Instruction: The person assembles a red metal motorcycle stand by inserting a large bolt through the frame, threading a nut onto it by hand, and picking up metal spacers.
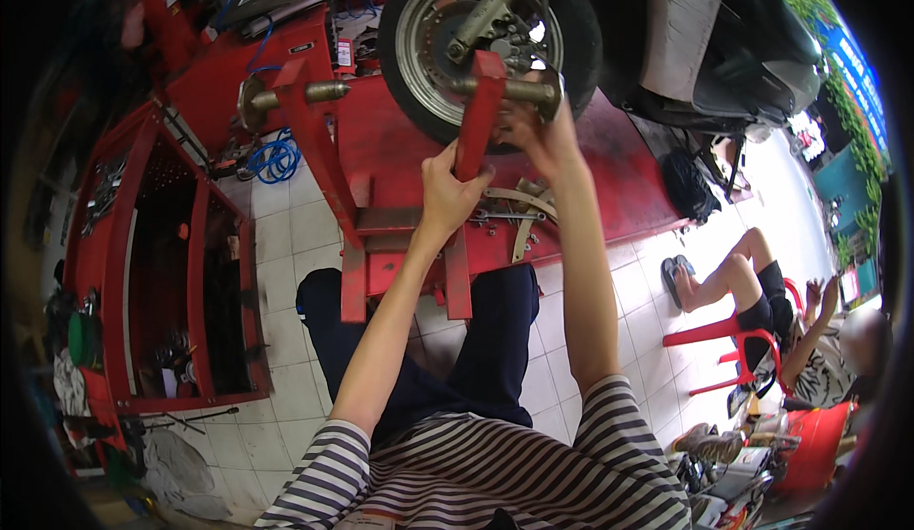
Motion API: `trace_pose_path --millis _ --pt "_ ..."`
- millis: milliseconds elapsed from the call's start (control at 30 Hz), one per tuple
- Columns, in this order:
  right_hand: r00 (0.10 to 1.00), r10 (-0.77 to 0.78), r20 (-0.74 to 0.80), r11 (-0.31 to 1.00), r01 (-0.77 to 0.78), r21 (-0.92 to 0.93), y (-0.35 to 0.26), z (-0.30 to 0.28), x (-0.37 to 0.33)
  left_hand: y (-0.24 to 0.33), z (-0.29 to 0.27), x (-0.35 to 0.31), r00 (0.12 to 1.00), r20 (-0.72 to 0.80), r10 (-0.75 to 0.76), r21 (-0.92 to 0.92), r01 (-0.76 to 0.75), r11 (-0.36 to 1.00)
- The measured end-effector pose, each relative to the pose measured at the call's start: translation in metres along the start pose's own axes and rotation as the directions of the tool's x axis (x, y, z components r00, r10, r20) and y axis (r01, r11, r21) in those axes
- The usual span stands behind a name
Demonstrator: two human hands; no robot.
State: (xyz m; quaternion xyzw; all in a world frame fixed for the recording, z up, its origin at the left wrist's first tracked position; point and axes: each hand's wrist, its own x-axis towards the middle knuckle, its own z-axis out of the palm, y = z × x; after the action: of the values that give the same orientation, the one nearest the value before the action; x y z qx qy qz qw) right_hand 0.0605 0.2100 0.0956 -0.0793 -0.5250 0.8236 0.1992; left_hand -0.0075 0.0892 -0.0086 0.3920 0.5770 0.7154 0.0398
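My left hand (451,189) is wrapped round the right upright post (483,101) of a red steel stand in front of me. Through the top of that post runs a thick, dull metal spindle (522,90) with a wide end disc. Just beneath this spindle is my right hand (535,135), blurred by motion, its fingers partly behind the post. A similar spindle (314,92) passes through the stand's left post (319,159). Behind the stand rises a scooter's front wheel (405,63).
A wrench (509,215) and curved beige pieces (526,230) lie on the red platform (609,178). To the left stand a red open-framed cabinet (119,340) and a coiled blue hose (274,157). At right, another person sits on a red chair (728,349) near cluttered parts.
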Motion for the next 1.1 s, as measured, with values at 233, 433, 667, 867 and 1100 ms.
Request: trace_pose_path --millis 233,433,667,867,1100 --pt "0.898 -0.411 -0.156 0.912 0.404 -0.075 0.047 -0.011 -0.024 0.000 -0.004 0.000 1.000 0.015 0.008 0.015 -0.008 1.000" --pt "0.544 -0.746 0.385 0.140 0.693 -0.707 -0.026 0.003 -0.053 -0.004 -0.004 -0.001 1.000 -0.011 -0.009 -0.021 0.009 1.000" --pt "0.633 -0.620 0.463 0.110 0.654 -0.748 -0.049 -0.002 -0.046 -0.004 -0.004 -0.001 1.000 0.005 -0.011 -0.028 0.011 1.000" --pt "0.862 -0.395 0.318 0.576 0.502 -0.645 -0.050 -0.012 -0.036 -0.002 -0.001 0.000 0.997 -0.030 0.066 -0.058 -0.068 0.996" --pt "0.968 -0.202 0.149 0.860 0.248 -0.446 -0.039 -0.022 -0.020 -0.005 -0.001 0.000 0.997 -0.021 0.079 -0.078 -0.080 0.994"
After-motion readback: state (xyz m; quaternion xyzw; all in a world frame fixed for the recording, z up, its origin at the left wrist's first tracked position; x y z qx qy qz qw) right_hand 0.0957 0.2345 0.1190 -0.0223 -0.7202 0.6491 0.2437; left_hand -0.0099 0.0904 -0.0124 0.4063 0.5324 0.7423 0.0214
